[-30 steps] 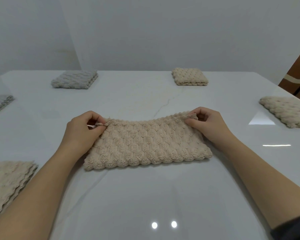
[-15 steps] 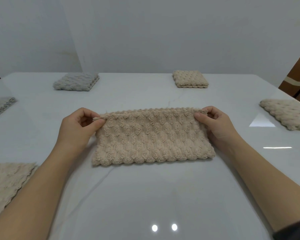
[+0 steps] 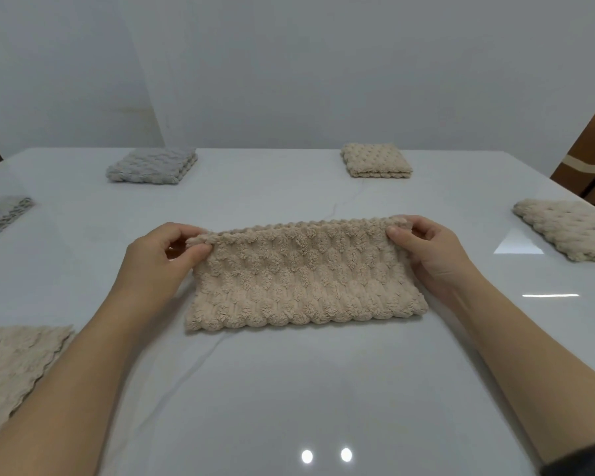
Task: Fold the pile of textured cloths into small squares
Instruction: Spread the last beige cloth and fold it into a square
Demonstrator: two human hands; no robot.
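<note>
A beige cloth (image 3: pixel 303 280) lies mid-table (image 3: pixel 289 389), folded into a strip whose long axis runs left to right. The left hand (image 3: pixel 155 259) pinches its far left corner, and the right hand (image 3: pixel 430 252) pinches its far right corner.

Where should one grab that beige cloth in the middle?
Probably the beige cloth by its two far corners, one from each short end, where the left hand and right hand pinch now; it lies long and flat, so corners keep it taut.
</note>
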